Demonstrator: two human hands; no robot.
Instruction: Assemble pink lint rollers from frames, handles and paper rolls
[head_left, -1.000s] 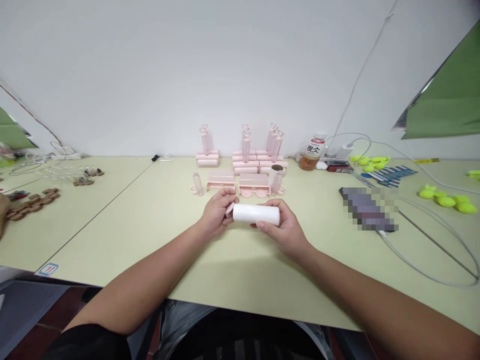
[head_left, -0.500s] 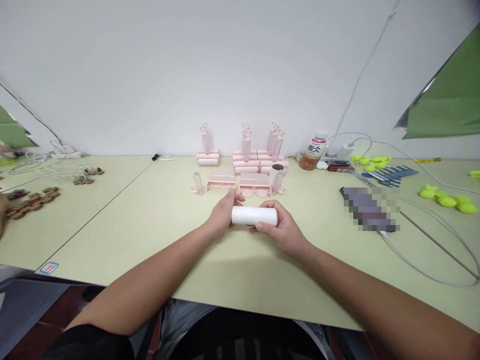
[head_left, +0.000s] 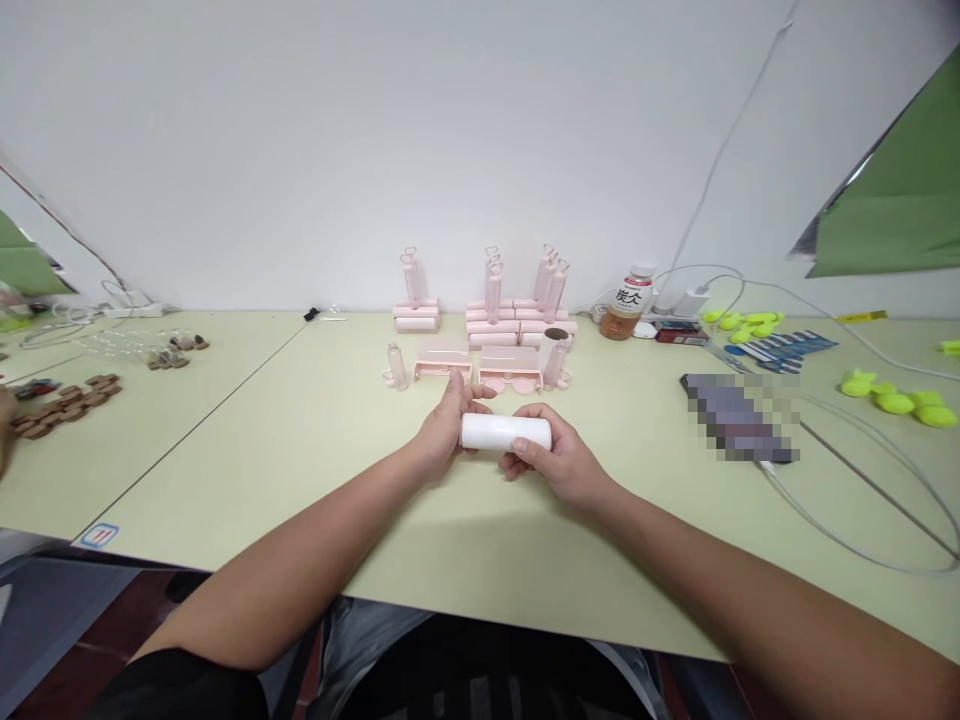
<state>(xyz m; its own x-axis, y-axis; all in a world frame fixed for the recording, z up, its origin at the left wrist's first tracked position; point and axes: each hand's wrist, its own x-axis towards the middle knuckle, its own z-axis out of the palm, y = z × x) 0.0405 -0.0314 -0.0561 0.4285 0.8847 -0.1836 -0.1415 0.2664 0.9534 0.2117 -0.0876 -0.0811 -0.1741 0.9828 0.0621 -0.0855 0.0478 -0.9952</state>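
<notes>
A white lint roller refill [head_left: 496, 432] lies level above the table in front of me. My right hand [head_left: 562, 452] is closed around its right end, thumb on the near side. At the other end, my left hand [head_left: 448, 425] rests its palm against the roll, thumb up and fingers stretched out. Just beyond are two opened pink cases [head_left: 510, 366] with round end pieces. Small pink handles [head_left: 397, 366] stand on either side of them, and a white roll with a brown cardboard core [head_left: 553, 345] stands upright by the right one.
Behind are stacked pink lint rollers [head_left: 491, 328] with upright handles [head_left: 493, 290]. A labelled bottle [head_left: 628, 302], a phone [head_left: 739, 418] on a white cable and yellow-green pieces [head_left: 894, 398] are on the right. Brown wooden pieces [head_left: 64, 408] and another person's hand [head_left: 6, 415] are far left.
The roll has shifted slightly left with my right hand. My left thumb has lifted and the left fingers are straighter.
</notes>
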